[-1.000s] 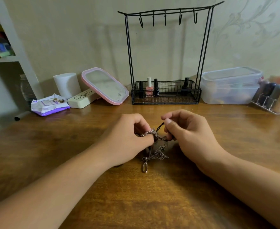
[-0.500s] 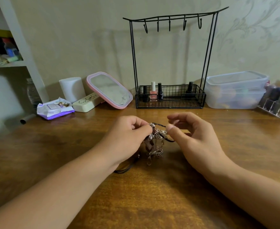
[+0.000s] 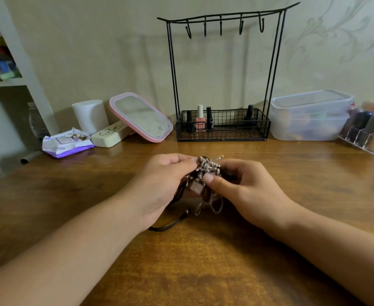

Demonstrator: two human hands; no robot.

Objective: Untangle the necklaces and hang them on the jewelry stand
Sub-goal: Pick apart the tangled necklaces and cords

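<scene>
**Necklace tangle, held over the table; stand unfilled**

Wooden table (image 3: pixel 203 261): fills the near and middle ground and carries everything below.

Jewelry stand (image 3: pixel 222 85): black wire, at the far centre against the wall. All five hooks on its top bar are bare. Its basket base holds nail polish bottles (image 3: pixel 200 119).

Clear lidded box (image 3: pixel 309 117): to the right of the stand.

Pink-framed mirror (image 3: pixel 140 117): leaning, to the left of the stand.

Left hand (image 3: pixel 159 188): fingers curled, pinching the left side of the tangle at its top.

Right hand (image 3: pixel 245 188): fingers curled round the right side of the tangle, thumb pressed on its front.

Necklaces (image 3: pixel 206 175): one knotted clump of silver chain, dark cord and small beads, held between both hands just above the table, near centre. Loose loops hang from it, and a black cord end (image 3: pixel 170 224) trails onto the wood under the left hand.

Handling, as judged: light and limp. The fine chain looks liable to kink or snap if tugged, and the links probably slip between fingertips. Best taken by one free end or a clasp, with loops loosened rather than pulled. No strand appears separated yet.
</scene>
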